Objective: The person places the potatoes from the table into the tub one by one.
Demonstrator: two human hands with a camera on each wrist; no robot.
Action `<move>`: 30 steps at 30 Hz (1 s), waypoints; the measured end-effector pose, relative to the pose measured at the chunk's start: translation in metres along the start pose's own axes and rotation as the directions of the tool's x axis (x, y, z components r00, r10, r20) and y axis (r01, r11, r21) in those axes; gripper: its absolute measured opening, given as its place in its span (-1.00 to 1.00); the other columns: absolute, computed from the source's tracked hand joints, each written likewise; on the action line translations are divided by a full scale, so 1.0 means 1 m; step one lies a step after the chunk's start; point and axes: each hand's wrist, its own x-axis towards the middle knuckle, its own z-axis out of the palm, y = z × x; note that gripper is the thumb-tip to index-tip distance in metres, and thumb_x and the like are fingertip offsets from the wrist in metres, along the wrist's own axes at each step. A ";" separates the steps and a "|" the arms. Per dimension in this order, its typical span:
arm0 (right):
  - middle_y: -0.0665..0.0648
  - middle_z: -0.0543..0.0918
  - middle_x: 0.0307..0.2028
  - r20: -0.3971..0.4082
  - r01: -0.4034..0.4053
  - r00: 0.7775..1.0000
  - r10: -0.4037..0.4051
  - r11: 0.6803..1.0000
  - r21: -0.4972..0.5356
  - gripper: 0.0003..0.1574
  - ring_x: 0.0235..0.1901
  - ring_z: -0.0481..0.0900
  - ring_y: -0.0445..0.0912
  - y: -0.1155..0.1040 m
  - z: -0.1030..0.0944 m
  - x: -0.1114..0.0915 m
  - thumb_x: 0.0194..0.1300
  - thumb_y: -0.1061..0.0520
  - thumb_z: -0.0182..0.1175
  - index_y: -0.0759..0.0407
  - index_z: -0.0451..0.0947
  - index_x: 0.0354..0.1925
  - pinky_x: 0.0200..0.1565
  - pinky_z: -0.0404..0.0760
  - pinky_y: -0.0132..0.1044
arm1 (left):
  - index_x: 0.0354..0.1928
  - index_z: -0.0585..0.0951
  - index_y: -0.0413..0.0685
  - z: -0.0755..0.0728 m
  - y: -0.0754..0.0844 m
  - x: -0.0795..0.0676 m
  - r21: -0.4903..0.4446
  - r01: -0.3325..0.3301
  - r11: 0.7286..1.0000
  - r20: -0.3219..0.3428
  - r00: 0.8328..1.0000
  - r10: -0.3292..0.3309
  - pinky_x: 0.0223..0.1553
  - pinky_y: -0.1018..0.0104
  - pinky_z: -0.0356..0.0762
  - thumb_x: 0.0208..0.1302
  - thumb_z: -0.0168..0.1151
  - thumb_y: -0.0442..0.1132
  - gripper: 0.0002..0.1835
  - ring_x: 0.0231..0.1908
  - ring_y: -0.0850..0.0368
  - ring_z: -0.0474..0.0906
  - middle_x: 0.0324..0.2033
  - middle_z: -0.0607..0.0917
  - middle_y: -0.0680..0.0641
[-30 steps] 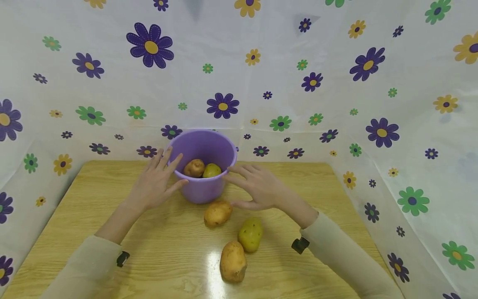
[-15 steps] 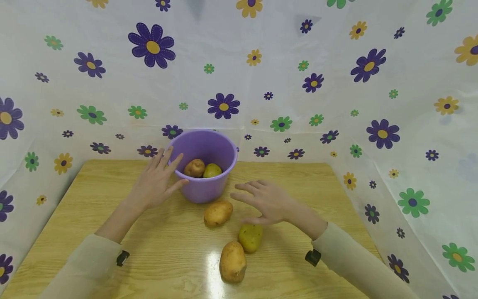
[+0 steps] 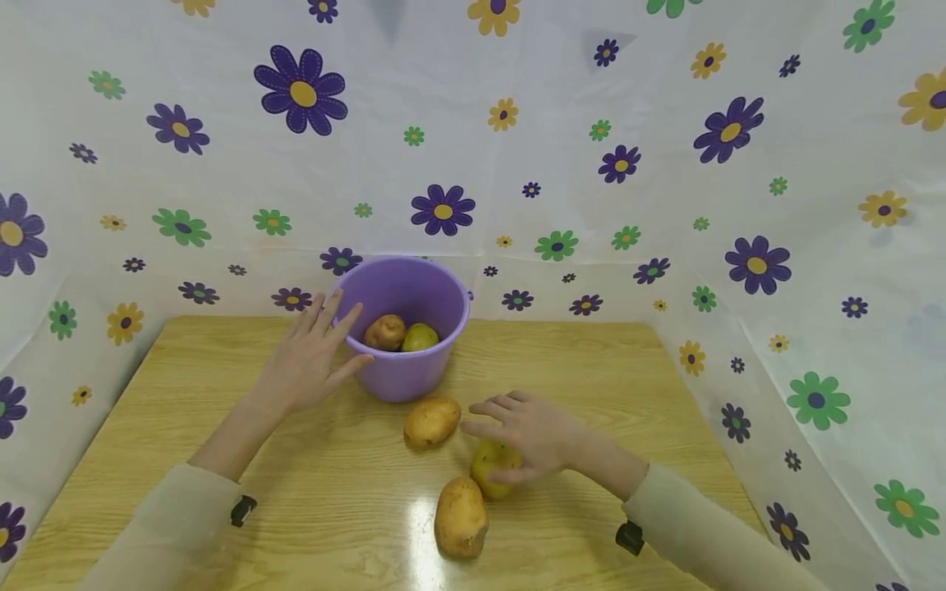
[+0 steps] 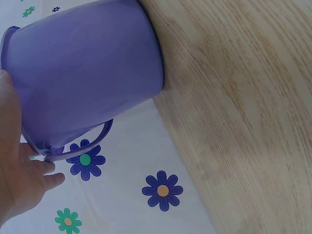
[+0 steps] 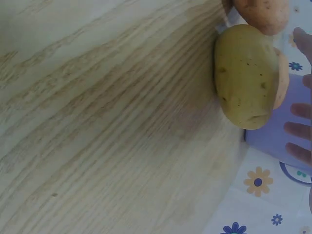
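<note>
One green potato [image 5: 246,78] lies lengthwise, near to far, under the right hand [image 3: 535,432], spread and empty. The left hand [image 3: 303,361], fingers extended, gripping nothing, flanks the bucket [image 3: 402,379] containing two potatoes [image 3: 384,332]

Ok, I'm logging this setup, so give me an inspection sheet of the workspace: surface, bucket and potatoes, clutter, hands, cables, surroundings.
Surface: wood-grain tabletop, shiny toward the wearer.
Bucket: purple bucket, upright; a brown potato and a yellow-green potato show inside.
Loose potatoes: far tan potato near the bucket, speckled green potato, then near tan potato.
Clutter: nothing seen.
Left hand: at the bucket's rim, fingers spread.
Right hand: over the speckled green potato, holding nothing.
Cables: nothing seen.
Surroundings: white flower-print sheeting behind and at both sides.
</note>
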 end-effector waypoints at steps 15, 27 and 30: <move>0.12 0.59 0.38 0.060 -0.016 0.998 0.016 1.000 -0.005 0.08 0.30 0.62 0.02 -0.014 0.029 -0.012 0.31 -0.69 0.04 -0.09 0.36 0.51 0.23 0.72 -0.05 | 0.68 0.13 -0.08 0.000 0.001 0.001 -0.005 0.005 1.000 0.013 1.000 -0.005 0.62 -0.46 -0.04 0.54 0.09 0.29 -0.09 0.67 -0.48 -0.17 0.69 -0.05 -0.37; 0.10 0.62 0.29 0.008 0.009 1.000 -0.008 1.000 -0.010 0.06 0.19 0.65 -0.04 -0.017 0.043 -0.014 0.26 -0.69 0.12 -0.13 0.41 0.46 0.09 0.72 -0.16 | 0.67 0.14 -0.08 -0.001 0.000 0.000 0.006 0.003 1.000 0.009 1.000 -0.003 0.61 -0.46 -0.02 0.54 0.09 0.30 -0.10 0.66 -0.47 -0.15 0.68 -0.03 -0.37; 0.09 0.63 0.27 0.007 0.004 1.000 -0.004 1.000 -0.010 0.05 0.15 0.65 -0.06 -0.017 0.046 -0.015 0.26 -0.69 0.12 -0.13 0.41 0.46 0.07 0.71 -0.18 | 0.68 0.13 -0.07 0.000 -0.001 0.000 0.008 0.003 1.000 0.009 1.000 -0.003 0.62 -0.45 -0.02 0.54 0.08 0.30 -0.09 0.67 -0.47 -0.15 0.69 -0.04 -0.36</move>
